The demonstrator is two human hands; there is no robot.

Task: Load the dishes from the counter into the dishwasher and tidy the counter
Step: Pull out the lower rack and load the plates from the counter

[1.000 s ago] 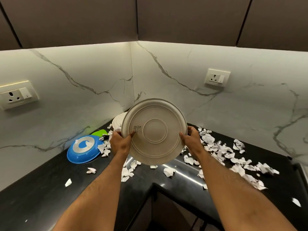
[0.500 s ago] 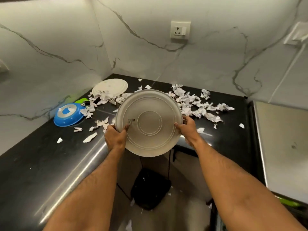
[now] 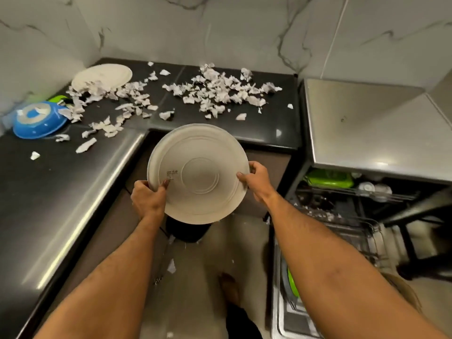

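Note:
A round off-white plate (image 3: 198, 173) is tilted with its underside facing me, held off the counter above a black bin (image 3: 187, 232) on the floor. My left hand (image 3: 149, 198) grips its lower left rim and my right hand (image 3: 256, 178) grips its right rim. A second off-white plate (image 3: 102, 77) lies at the back left of the black counter (image 3: 61, 192), partly under paper scraps. A blue bowl (image 3: 36, 119) rests upside down at the far left. The open dishwasher (image 3: 342, 216) is at my right, with racks pulled out.
Torn white paper scraps (image 3: 215, 91) litter the counter's back corner, and a few lie on the floor. A green item (image 3: 58, 99) sits behind the blue bowl. Green dishes (image 3: 329, 179) sit in the dishwasher racks. A steel surface (image 3: 367, 128) tops the dishwasher.
I have drawn the plate back off the counter and lowered it over the floor bin. My view has tipped downward and rightward, bringing the dishwasher into sight.

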